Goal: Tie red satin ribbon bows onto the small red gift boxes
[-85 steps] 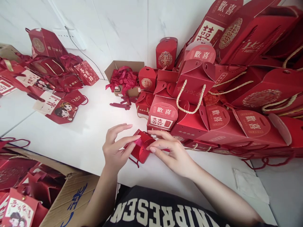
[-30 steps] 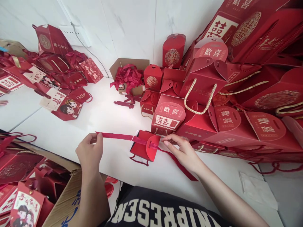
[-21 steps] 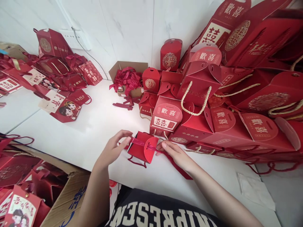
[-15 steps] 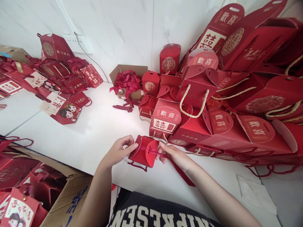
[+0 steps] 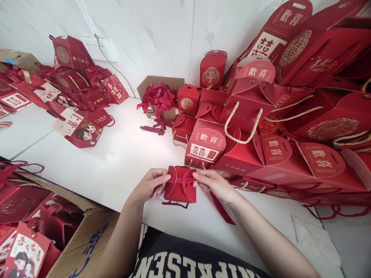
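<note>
A small red gift box (image 5: 180, 192) sits on the white table in front of me, its two rounded flaps folded together on top. A dark red ribbon (image 5: 181, 180) runs across the top, through the flaps. On the left, my left hand (image 5: 155, 182) pinches the ribbon at the flap's edge, and a bit of red shows behind its fingers. My right hand (image 5: 213, 184) has thumb and fingertips closed on the ribbon at the right flap. From there a long ribbon tail hangs down onto the table. A dark red cord handle (image 5: 175, 204) lies along the box's near side.
Red gift boxes (image 5: 205, 143) with rope handles are stacked right of centre up to the wall. Behind stands a small carton (image 5: 150, 112) of ribbons. Finished-looking boxes (image 5: 84, 129) lie at left. A large cardboard box (image 5: 87, 235) of red boxes stands at lower left.
My left hand has gone from resting on the box's left side to pinching the ribbon. My right hand has moved in against the right flap, and the box has turned a little squarer to me.
</note>
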Demonstrator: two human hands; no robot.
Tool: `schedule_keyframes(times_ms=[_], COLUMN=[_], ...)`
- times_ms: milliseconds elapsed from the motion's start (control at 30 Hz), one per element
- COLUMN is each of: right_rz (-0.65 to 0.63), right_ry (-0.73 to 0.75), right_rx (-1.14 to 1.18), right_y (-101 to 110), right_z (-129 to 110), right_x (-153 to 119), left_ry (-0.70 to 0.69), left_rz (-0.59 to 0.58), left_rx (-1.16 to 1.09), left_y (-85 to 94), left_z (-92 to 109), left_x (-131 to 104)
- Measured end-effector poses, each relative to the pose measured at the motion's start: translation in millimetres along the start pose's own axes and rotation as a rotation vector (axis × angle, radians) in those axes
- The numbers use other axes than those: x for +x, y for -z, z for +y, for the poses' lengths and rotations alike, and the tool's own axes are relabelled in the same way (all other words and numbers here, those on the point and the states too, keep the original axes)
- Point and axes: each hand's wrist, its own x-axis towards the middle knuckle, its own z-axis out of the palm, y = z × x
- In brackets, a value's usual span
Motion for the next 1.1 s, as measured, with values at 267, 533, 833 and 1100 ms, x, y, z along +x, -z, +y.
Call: schedule_keyframes(times_ms=[267,533,833,1100], right_rz=[0.100,0.205,0.283,0.367], right_ry=[0.041,0.211,0.447,0.527], right_rx=[-0.088,-0.198,-0.081,-0.072], right_y=[12,3,-18,-30], right_z=[-4,-39,-73,-81], right_x=[-11,-33,-24,-23], left_ry=[-0.010,-0.295,-0.261,-0.307], left_rz=[0.051,-0.017,-0.164,-0.018], left_rx=[-0.058,0.133,0.143,0.033], left_y=[6.6,14.2,-13.2,-41.5], left_z=[-11,30,73,82], left_x=[0,-14,-1,4])
